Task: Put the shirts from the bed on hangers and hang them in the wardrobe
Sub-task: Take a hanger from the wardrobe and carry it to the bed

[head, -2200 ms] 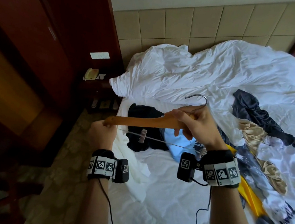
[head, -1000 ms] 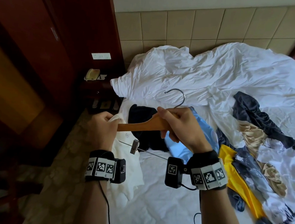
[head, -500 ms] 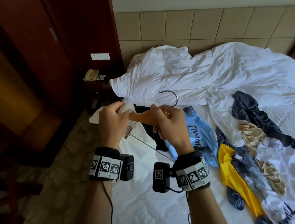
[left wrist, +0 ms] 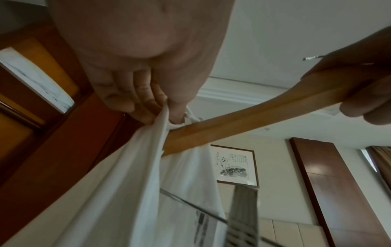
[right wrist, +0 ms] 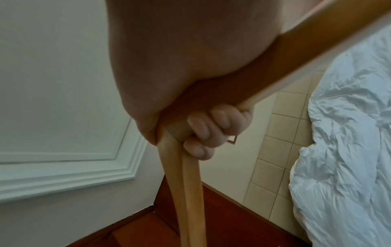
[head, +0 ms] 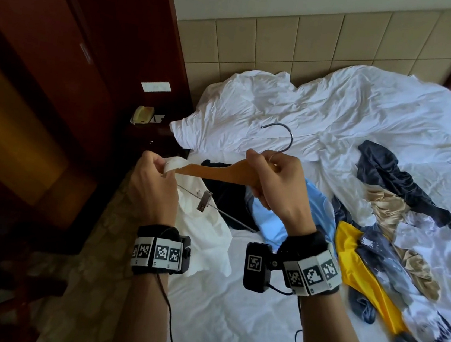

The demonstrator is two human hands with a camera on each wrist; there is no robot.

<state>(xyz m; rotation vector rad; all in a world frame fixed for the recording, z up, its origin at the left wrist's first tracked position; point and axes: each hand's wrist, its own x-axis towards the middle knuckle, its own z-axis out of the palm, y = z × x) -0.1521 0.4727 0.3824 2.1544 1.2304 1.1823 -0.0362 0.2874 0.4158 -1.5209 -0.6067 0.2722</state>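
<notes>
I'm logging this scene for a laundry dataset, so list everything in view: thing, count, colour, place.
wooden hanger: one, brown with a metal hook, held above the bed's left edge
white shirt: one, white, hanging off the hanger's left end
light blue shirt: one, on the bed behind the right hand
black garment: one, on the bed behind the hanger
yellow garment: one, on the bed, right of the blue shirt
dark navy garment: one, on the bed's right part
duvet: one, white, bunched at the head of the bed
telephone: one, beige, on the bedside stand
left hand: pinches the white shirt at the hanger's end
right hand: grips the hanger's middle
</notes>
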